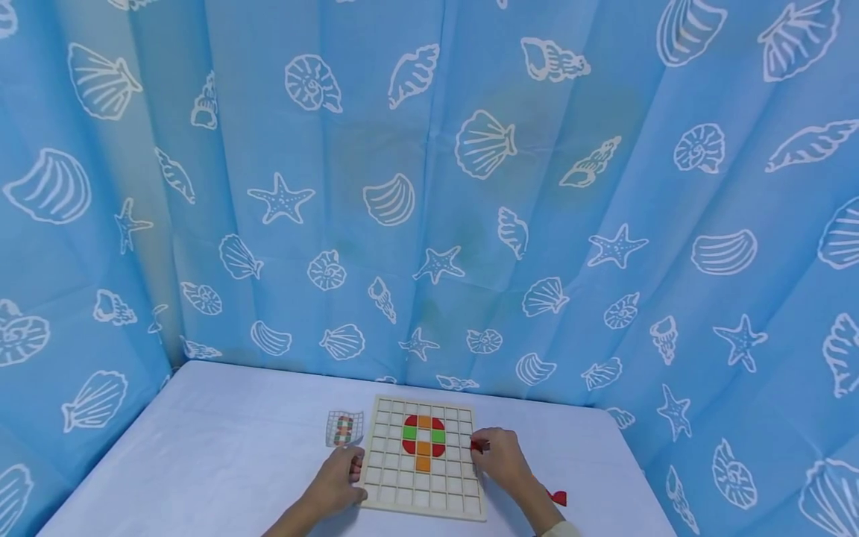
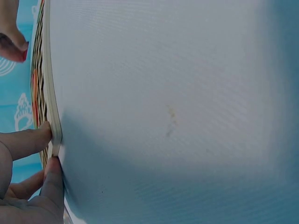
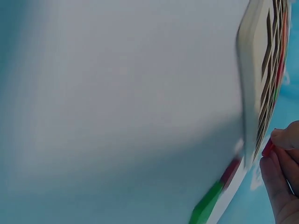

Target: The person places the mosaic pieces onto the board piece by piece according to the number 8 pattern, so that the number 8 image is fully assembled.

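A pale wooden grid board (image 1: 396, 477) lies on the white table, with a pattern of red, orange and green tiles (image 1: 424, 435) in its upper middle squares. My left hand (image 1: 333, 479) holds the board's left edge, thumb and fingertips against the rim (image 2: 55, 126). At the board's right edge, my right hand (image 1: 499, 459) pinches a small red tile (image 3: 267, 148) between thumb and fingers. Just left of the board is a small clear grid sheet (image 1: 344, 428) printed with a coloured tile pattern.
Loose red pieces (image 1: 558, 497) lie on the table by my right forearm. In the right wrist view a green piece (image 3: 208, 204) lies near the board's side. A blue curtain (image 1: 416, 186) with white shells hangs behind and beside the table (image 1: 201, 447).
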Demonstrator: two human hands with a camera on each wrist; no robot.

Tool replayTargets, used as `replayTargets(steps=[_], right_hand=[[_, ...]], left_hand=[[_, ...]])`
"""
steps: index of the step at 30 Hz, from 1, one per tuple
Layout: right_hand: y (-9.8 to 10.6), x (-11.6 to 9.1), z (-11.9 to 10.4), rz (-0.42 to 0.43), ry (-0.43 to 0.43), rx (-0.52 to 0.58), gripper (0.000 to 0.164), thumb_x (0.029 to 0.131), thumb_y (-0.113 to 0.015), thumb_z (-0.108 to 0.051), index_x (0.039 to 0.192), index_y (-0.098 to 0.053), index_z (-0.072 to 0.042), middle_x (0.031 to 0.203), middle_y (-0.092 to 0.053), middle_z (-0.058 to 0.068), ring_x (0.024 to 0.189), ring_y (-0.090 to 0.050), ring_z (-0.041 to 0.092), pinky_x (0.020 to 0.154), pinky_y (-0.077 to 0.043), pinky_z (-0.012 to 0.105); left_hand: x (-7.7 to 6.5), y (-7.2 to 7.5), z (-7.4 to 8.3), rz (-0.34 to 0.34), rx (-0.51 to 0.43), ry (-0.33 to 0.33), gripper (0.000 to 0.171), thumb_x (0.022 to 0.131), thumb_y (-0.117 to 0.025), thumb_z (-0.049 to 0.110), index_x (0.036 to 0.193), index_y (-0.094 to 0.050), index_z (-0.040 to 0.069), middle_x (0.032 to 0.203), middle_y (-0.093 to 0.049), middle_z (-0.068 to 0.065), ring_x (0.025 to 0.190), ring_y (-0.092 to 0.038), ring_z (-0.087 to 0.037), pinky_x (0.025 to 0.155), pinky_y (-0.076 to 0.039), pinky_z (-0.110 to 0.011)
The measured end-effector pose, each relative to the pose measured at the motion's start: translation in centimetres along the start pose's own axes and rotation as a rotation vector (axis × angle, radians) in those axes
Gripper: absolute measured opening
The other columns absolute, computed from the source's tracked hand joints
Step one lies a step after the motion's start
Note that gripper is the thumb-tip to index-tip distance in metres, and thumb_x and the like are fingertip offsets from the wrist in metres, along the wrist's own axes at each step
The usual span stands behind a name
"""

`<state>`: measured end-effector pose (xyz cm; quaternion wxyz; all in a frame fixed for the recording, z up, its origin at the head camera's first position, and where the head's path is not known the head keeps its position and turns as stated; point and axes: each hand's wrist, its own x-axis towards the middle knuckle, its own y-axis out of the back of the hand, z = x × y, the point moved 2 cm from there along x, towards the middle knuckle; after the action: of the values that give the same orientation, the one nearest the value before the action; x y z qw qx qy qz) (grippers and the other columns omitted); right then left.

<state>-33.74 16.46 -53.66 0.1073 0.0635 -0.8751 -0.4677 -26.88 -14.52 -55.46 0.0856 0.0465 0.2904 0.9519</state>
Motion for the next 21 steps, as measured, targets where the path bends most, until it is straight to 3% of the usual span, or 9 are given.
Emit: replayTargets(steps=[9,21], right_hand=[[-1.9,0.0,-3.1,-0.107,0.091,-0.007,0.023,0.082,-0.076,-0.011,0.105,-0.074,-0.007,0.094,-0.068,-0.002,0.083,-0.058,0.01,0.078,-0.057,0.033],[-3.8,-0.8,-4.8,-0.118,0.157,0.028,0.024,0.081,-0.077,-0.011,0.105,-0.075,-0.006,0.095,-0.07,-0.002,0.076,-0.057,0.008,0.072,-0.055,0.022]], left_hand=[[0.1,0.0,0.0,-0.003,0.0,0.017,0.064,0.063,-0.08,-0.008,0.12,-0.051,-0.016,0.096,-0.049,-0.009,0.087,-0.051,-0.02,0.077,-0.051,-0.034],[0.0,0.2,0.0,-0.015,-0.013,-0.001,0.065,0.064,-0.08,-0.009,0.12,-0.049,-0.018,0.096,-0.049,-0.009,0.088,-0.051,-0.021,0.078,-0.05,-0.034]])
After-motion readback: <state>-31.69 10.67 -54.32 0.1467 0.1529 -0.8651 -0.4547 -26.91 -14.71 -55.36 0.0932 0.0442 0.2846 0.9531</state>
